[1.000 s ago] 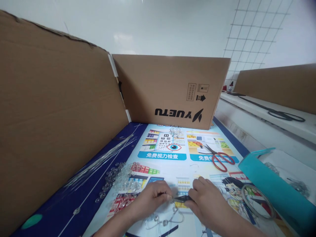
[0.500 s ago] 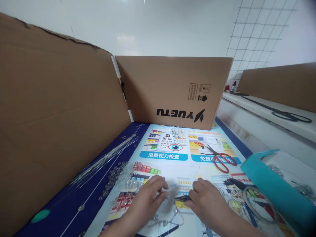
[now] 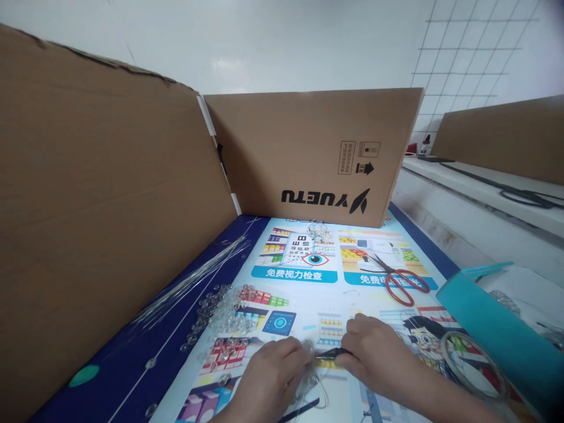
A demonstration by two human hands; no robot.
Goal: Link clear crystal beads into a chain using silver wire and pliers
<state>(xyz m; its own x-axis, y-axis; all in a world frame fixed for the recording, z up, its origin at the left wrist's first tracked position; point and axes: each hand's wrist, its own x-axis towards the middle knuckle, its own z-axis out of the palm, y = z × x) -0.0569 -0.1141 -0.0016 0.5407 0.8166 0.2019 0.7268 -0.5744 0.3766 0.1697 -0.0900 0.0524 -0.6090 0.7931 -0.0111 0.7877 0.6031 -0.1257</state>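
My right hand (image 3: 374, 355) is closed around a pair of dark pliers (image 3: 329, 353), whose narrow jaws point left; the handles are hidden in the palm. My left hand (image 3: 275, 373) pinches a piece of wire strung with clear beads (image 3: 308, 376), right at the pliers' tip. A thin wire loop (image 3: 325, 396) hangs below the fingers. Whether the jaws grip the wire cannot be made out. To the left of my hands lies a spread of loose clear beads (image 3: 231, 317) on the printed sheet.
Red-handled scissors (image 3: 403, 285) lie at the right, beyond a wire coil (image 3: 476, 364) and a turquoise box (image 3: 502, 335). Straight wires (image 3: 194, 282) rest at the left. A small beaded piece (image 3: 318, 230) sits near the back. Cardboard panels (image 3: 308, 153) stand behind and left.
My left hand has moved down and right to the pliers' tip, bringing the beaded wire with it. The right hand still holds the pliers, and the view has shifted slightly.
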